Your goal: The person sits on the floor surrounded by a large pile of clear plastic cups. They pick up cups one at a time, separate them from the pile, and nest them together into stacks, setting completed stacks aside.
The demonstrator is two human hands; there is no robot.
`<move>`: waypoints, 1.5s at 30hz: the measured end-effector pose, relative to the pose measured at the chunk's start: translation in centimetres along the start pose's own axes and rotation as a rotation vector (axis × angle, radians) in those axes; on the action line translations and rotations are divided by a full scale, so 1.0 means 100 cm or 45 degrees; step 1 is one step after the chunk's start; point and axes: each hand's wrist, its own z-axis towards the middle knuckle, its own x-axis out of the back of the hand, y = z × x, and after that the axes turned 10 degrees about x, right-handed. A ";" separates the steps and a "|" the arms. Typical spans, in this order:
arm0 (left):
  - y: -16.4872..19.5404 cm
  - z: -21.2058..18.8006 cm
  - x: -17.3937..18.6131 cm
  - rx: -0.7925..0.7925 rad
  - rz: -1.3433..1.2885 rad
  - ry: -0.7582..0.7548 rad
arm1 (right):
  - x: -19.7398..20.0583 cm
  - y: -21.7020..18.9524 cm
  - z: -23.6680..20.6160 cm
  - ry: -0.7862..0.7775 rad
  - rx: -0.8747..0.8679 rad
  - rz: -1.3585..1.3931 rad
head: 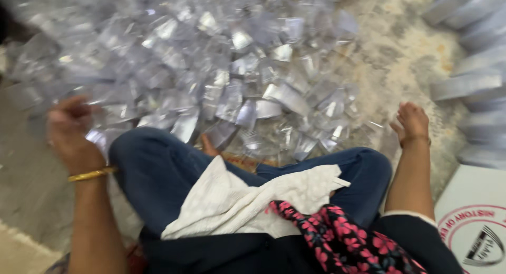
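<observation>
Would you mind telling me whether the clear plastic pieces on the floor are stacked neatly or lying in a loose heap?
A loose heap: the clear plastic pieces lie tumbled at all angles, overlapping, spread across the floor in front of the crossed legs.

A white cardboard box (474, 221) sits at four o'clock, its top bearing a round red-ringed label (477, 237) with a dark emblem inside. At two o'clock, grey-white flat packs (469, 84) stand stacked in a blurred row. A heap of clear plastic packages (211, 68) fills twelve o'clock.
</observation>
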 end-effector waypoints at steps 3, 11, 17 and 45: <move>-0.057 -0.001 0.099 0.419 1.215 0.740 | -0.011 0.030 -0.043 0.090 0.251 -0.416; -0.124 0.035 0.108 1.511 0.335 0.012 | -0.019 0.022 -0.076 0.134 0.631 -0.180; -0.064 0.095 0.050 1.340 0.240 -0.330 | -0.019 0.019 -0.079 0.128 0.616 -0.140; -0.042 0.148 -0.117 0.280 1.487 -0.821 | -0.057 -0.012 -0.098 0.128 0.549 -0.002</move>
